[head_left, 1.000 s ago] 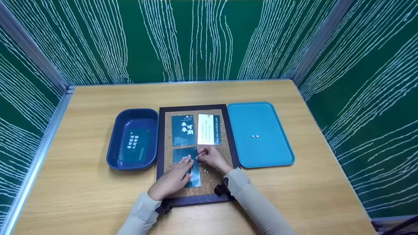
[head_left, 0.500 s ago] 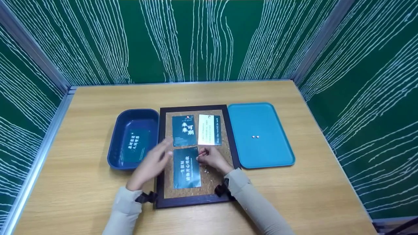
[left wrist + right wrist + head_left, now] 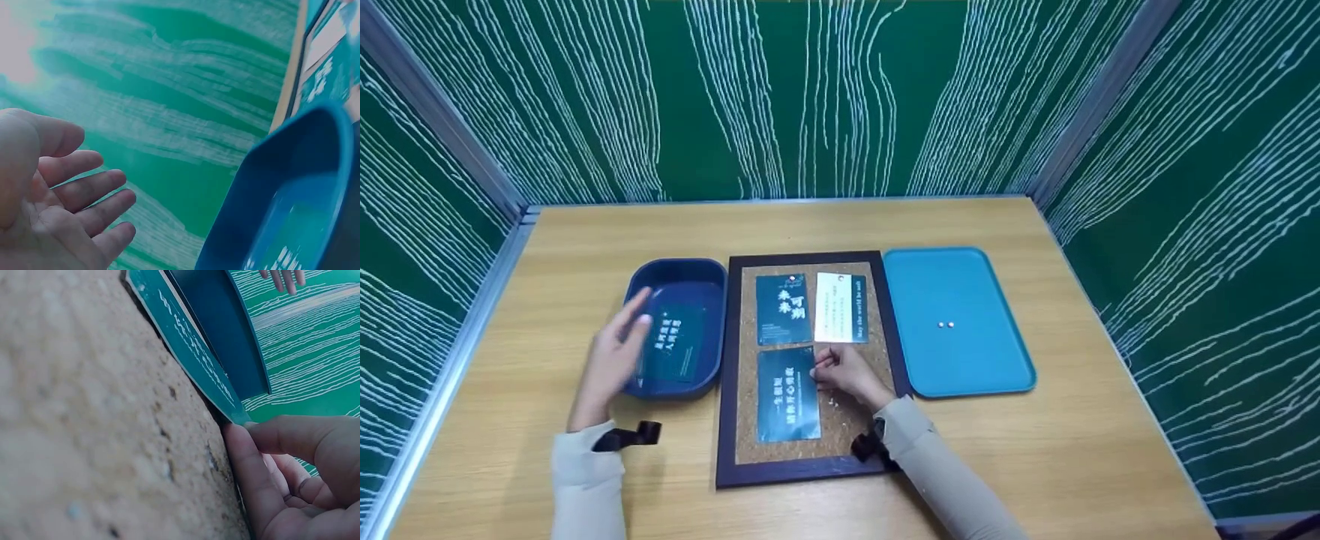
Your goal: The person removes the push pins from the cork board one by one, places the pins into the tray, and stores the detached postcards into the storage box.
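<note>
On the cork board point(image 3: 851, 439) lies a dark green postcard point(image 3: 772, 397) with white writing, in the lower left part. My right hand point(image 3: 847, 373) pinches that postcard at its upper right edge; in the right wrist view the thumb point(image 3: 287, 434) is on its face and a finger is at its underside. My left hand point(image 3: 613, 352) hovers at the left rim of the dark blue basin point(image 3: 712, 264), holding nothing, fingers spread loosely in the left wrist view. Inside the basin lies another green postcard point(image 3: 684, 352).
Two more postcards, one green point(image 3: 776, 319) and one white and green point(image 3: 832, 307), sit on the upper board, each with a small shiny dot near its top. Right of the board is a turquoise tray point(image 3: 960, 285) bearing two tiny shiny pieces point(image 3: 946, 325). Patterned green panels point(image 3: 840, 97) enclose the table.
My left hand has lifted off the lower postcard and moved left to the basin, uncovering the writing. My right hand stays at the postcard's edge.
</note>
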Motion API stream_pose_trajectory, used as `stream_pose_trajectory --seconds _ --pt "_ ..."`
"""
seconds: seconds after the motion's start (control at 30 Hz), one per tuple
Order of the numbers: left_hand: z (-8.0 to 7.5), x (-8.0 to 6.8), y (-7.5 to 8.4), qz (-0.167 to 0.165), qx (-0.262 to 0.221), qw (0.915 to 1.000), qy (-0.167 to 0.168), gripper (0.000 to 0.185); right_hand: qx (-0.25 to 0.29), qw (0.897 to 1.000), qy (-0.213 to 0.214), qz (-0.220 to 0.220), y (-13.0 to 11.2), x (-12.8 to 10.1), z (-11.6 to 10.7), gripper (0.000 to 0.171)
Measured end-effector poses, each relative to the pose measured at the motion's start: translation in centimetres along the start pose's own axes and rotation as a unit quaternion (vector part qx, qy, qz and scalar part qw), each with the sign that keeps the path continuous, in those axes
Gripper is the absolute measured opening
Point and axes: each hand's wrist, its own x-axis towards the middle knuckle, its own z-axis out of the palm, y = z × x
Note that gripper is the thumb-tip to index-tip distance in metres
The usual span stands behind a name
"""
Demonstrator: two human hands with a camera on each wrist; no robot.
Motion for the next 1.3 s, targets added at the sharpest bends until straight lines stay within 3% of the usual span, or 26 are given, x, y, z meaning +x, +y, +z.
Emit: stream_pose_trajectory --seconds 0.3,0.4,0.6,0.77,0.93,1.13,1.3 --pt "-3.1 0.0 -3.6 -0.110 -0.045 0.9917 0.049 0.058 0.006 1.000 0.000 0.004 0.7 -0.5 0.1 0.013" --pt "-3.7 -0.3 -5.0 -0.139 -0.089 0.9849 0.052 0.061 0.004 1.000 0.001 0.003 0.9 -0.6 0.3 0.013" --pt "-3.9 -0.2 -7.4 -0.161 -0.224 0.9583 0.074 0.062 0.011 1.000 -0.004 -0.002 1.0 -0.5 0.5 0.015" --pt "-3.4 0.4 -8.7 -0.182 -0.287 0.9367 0.084 0.059 0.017 1.000 -0.009 -0.010 1.0 -0.5 0.5 0.016" --pt "-3.0 0.9 -9.4 -0.206 -0.292 0.9314 0.069 0.057 0.010 1.000 -0.006 -0.005 0.8 -0.4 0.3 0.016" --pt "-2.3 1.9 -9.4 -0.238 -0.291 0.9237 0.074 0.053 0.004 1.000 0.000 -0.009 0.5 -0.1 0.0 0.018" --pt "-1.8 2.4 -9.3 -0.264 -0.251 0.9282 0.073 0.051 -0.001 1.000 0.005 -0.004 0.3 0.0 -0.1 0.017"
